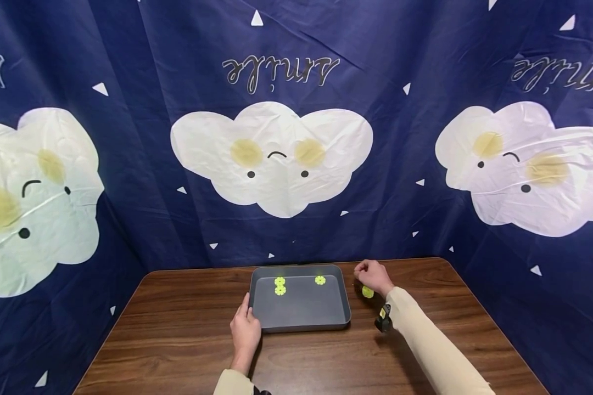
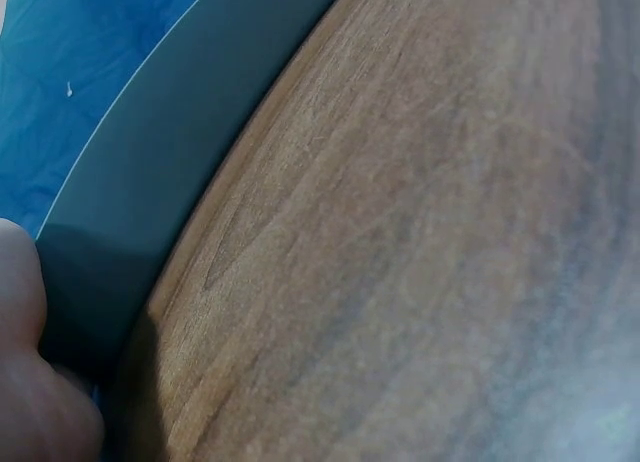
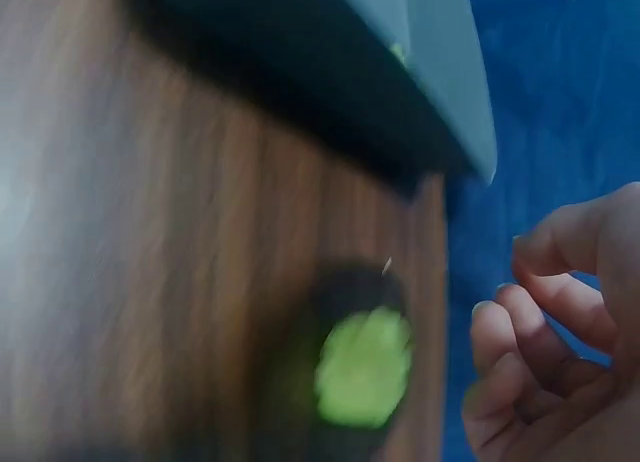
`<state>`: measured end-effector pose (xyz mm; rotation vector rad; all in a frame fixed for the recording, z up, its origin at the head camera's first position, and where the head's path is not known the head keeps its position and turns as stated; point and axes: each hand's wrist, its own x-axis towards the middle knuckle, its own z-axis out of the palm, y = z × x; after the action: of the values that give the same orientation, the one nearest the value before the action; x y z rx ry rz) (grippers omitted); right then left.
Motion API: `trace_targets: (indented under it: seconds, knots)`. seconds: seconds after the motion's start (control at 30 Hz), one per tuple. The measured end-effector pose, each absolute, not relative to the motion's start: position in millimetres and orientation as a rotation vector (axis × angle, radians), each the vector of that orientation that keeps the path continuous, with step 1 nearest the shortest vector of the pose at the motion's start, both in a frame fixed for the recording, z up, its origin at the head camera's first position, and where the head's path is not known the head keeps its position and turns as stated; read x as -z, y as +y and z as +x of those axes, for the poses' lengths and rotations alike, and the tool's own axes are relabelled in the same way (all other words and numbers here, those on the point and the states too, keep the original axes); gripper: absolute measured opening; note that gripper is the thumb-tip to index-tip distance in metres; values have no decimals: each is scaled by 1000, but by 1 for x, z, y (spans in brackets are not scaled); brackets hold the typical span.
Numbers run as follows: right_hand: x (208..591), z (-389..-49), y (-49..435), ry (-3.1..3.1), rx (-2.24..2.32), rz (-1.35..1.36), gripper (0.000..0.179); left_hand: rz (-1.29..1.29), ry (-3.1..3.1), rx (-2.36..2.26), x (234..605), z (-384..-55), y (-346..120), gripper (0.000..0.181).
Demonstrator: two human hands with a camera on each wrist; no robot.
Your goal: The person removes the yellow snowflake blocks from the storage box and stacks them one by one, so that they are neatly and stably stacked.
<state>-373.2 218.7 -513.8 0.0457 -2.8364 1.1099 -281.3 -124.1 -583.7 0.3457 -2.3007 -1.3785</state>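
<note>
A dark grey rectangular tray (image 1: 301,312) stands on the table. My left hand (image 1: 245,332) grips its left side near the front corner; in the left wrist view, finger parts (image 2: 40,382) meet the tray wall (image 2: 150,152). Inside the tray lie three yellow-green flower-shaped discs: a lower-left disc (image 1: 280,291), an upper-left disc (image 1: 279,281) touching it, and a right disc (image 1: 320,280). My right hand (image 1: 373,276) hovers right of the tray, fingers loosely bent, nothing visible between them. Below it is more yellow-green material (image 3: 365,367), blurred, with a dark patch around it.
The brown wooden table (image 1: 178,329) extends on both sides of the tray. Behind and beside it hangs a dark blue curtain (image 1: 128,230) printed with white clouds. A black wrist device (image 1: 383,319) is worn below the right hand.
</note>
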Motion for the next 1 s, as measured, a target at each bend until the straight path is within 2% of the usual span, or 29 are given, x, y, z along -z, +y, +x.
trace_targets:
  seconds: [0.3,0.5,0.67,1.0]
  knots:
    - [498,-388,154,-2751,-1103,116,7,341,-2290,1375,586,-281,-125,46]
    - [500,-382,121,-2832,-1141,189,16,351,-2304,1402,587,-281,-125,47]
    - [513,-378,109,-2920,-1088,174,27,354,-2307,1399,589,-281,-125,47]
    - [530,-377,100,-2898,-942,120,30,365,-2313,1404,586,-281,-125,46]
